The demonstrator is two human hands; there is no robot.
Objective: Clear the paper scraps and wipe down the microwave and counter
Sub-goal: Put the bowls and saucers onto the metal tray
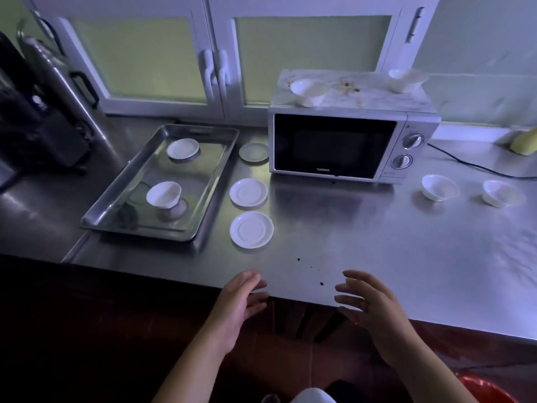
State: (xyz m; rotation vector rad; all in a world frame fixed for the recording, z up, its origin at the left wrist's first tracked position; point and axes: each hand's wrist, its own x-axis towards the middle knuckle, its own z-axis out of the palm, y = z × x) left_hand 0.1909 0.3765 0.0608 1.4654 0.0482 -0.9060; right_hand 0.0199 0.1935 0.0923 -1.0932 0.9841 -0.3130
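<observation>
A silver microwave (343, 146) stands shut at the back of the steel counter (377, 242). Its top is covered by a pale sheet (377, 96) with small scraps (347, 86) and two white bowls (308, 92) on it. A few dark specks (311, 271) dot the counter near its front edge. My left hand (236, 309) and my right hand (374, 312) hover at that front edge, fingers apart, both holding nothing. A yellow-green sponge or cloth (523, 144) lies at the far right by the wall.
A metal tray (203, 181) on the left holds a saucer and an upturned bowl. Three white saucers (251, 229) lie beside it. Two white bowls (440, 187) sit right of the microwave, near its black cord (465, 165). A dark appliance (37, 112) stands far left. A red bin (488, 388) is below right.
</observation>
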